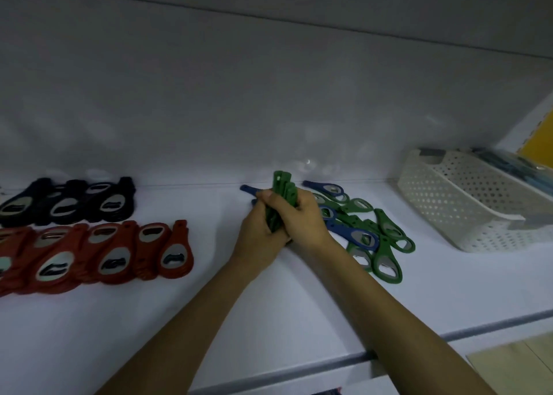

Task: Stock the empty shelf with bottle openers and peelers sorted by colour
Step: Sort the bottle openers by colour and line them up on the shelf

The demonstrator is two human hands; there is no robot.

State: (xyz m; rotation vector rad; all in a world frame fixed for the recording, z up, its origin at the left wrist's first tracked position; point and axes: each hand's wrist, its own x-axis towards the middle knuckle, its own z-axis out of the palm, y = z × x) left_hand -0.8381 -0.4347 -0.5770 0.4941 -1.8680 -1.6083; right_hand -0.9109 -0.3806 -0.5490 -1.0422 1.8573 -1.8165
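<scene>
From the head view, the sorting of the loose pile is in hand. The left hand (259,234) and the right hand (300,218) both have their fingers curled tight round a bundle of green openers (283,188), held on edge just above the shelf (269,319). To its right lies a mixed pile of green and blue openers (369,234). The red openers (104,251) and the dark openers (68,204) already lie in rows at left. Next, I judge, the bundle needs squaring and laying down as its own row, apart from the blue ones.
</scene>
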